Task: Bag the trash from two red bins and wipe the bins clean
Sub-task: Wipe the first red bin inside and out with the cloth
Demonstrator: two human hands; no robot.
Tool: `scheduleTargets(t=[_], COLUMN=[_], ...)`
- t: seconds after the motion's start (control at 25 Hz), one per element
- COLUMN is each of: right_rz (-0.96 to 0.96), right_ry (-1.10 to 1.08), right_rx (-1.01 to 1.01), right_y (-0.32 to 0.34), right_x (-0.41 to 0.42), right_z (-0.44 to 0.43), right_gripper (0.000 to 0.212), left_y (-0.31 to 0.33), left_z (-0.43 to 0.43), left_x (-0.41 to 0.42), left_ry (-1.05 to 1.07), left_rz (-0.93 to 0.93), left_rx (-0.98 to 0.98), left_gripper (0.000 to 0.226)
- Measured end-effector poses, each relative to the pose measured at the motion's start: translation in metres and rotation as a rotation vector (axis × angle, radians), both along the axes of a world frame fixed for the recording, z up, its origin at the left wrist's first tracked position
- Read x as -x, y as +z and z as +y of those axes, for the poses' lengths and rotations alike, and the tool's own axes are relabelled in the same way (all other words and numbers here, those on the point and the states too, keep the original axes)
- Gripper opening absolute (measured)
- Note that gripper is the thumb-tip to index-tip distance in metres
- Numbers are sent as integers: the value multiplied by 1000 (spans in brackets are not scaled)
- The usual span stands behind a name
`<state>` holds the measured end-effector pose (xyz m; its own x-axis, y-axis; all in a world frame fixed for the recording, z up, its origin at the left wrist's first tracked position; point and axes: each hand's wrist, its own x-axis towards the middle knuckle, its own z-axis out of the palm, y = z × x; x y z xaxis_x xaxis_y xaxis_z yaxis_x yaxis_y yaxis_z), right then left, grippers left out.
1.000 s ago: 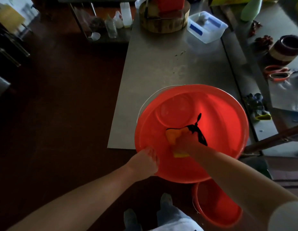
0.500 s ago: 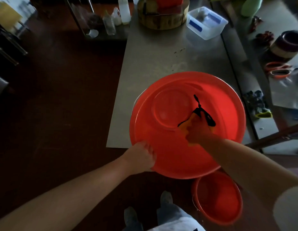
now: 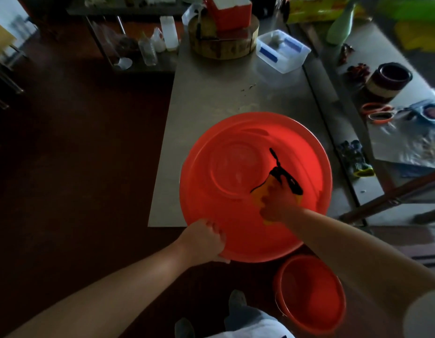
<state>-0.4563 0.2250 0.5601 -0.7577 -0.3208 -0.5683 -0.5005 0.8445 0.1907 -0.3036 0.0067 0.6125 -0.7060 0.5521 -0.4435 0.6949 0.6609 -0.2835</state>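
A: Risks first. The large red bin (image 3: 236, 196) sits at the near end of the steel table (image 3: 211, 93), its near rim overhanging the table's edge toward 6 o'clock. If the scrubbing pushes hard toward the body, I judge it could slide off. Only the left hand (image 3: 204, 240) checks that.

B: Grip there?

A: Left hand clamped on the bin's rim at about 7 o'clock, fingers curled over the lip, thumb side underneath. Forearm runs in from the lower left, nearly straight. If that hold loosens, the bin probably rocks or spins under the wiping.

B: And to the right?

A: Right hand (image 3: 277, 203) is inside the bin, at roughly 4 o'clock from its centre, fingers closed on a yellow cloth (image 3: 257, 195) with black trim, pressing it against the inner wall beside the round base. Wrist bent downward, forearm crossing the rim at about 5 o'clock. A black strap from the cloth trails toward 12 o'clock; it could smear or snag.

B: Other hazards?

A: The second red bin (image 3: 311, 296) stands on the floor just below the first, at 5 o'clock from it, beside the person's shoe (image 3: 237, 298). A dropped bin would likely land on it. Whether the second is wiped, I cannot tell. Light is dim, so missed grime is likely.
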Motion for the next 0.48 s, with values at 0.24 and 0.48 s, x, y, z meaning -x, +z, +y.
scheduleTargets(t=[0.24, 0.48], right_rz=[-269, -130], right_ry=[61, 158], right_rx=[56, 6], right_y=[1, 15], right_x=[-46, -43], right_z=[-38, -19], right_gripper=[60, 66], left_y=[1, 0], left_z=[-1, 1], left_x=[11, 2], left_ry=[-121, -17], left_rz=[62, 28], left_rx=[-78, -123], left_gripper=[77, 77])
